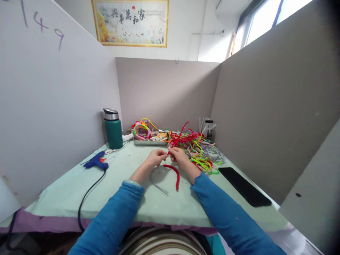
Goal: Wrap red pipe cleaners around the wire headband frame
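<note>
My left hand (pixel 156 157) and my right hand (pixel 178 155) meet at the middle of the table, fingers pinched together on a red pipe cleaner (pixel 175 173). The red fuzzy strand runs along one side of a thin grey headband (pixel 157 184) that curves down toward me; the band's other side is bare. Both sleeves are blue. A heap of coloured pipe cleaners (pixel 198 147) lies just beyond my right hand.
A metal tray (pixel 150 142) with finished headbands and bits stands at the back. A green flask (pixel 113 129) is at back left, a blue glue gun (pixel 96 162) with its black cord at left, a black phone (pixel 244 186) at right. Partition walls close three sides.
</note>
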### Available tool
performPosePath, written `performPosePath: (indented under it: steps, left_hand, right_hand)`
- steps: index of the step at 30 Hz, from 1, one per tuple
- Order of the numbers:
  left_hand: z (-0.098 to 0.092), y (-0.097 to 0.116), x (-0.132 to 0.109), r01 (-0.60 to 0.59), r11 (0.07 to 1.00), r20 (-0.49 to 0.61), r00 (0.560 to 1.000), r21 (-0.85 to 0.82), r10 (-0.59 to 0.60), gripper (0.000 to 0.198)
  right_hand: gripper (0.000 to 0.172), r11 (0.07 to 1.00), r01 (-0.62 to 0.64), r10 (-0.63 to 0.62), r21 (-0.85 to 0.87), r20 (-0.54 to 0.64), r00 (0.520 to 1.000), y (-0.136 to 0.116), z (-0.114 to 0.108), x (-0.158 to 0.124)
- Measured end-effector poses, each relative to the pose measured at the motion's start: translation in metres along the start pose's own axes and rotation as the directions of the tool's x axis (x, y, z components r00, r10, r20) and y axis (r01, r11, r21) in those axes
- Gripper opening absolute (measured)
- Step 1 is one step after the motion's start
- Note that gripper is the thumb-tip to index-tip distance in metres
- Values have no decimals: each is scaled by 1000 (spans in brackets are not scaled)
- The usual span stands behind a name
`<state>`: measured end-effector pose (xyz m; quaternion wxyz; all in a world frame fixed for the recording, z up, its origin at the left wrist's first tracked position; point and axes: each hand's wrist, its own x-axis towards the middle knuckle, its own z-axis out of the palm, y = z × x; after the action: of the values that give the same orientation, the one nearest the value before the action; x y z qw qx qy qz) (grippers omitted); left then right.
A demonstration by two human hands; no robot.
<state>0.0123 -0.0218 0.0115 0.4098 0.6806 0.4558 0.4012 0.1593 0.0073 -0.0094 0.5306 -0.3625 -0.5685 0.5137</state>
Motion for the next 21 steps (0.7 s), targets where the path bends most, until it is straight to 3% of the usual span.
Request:
performPosePath:
  steps: [13, 21]
  left_hand:
    - [-2, 1, 1, 89, 996, -20, 996, -24, -90, 12]
    - [-2, -8, 7, 176, 982, -88, 982, 75, -170, 9]
  right_hand:
    - [36, 982, 113, -116, -154, -10, 993, -10, 5, -10]
    - [36, 947, 186, -206, -263, -52, 977, -5, 7, -6]
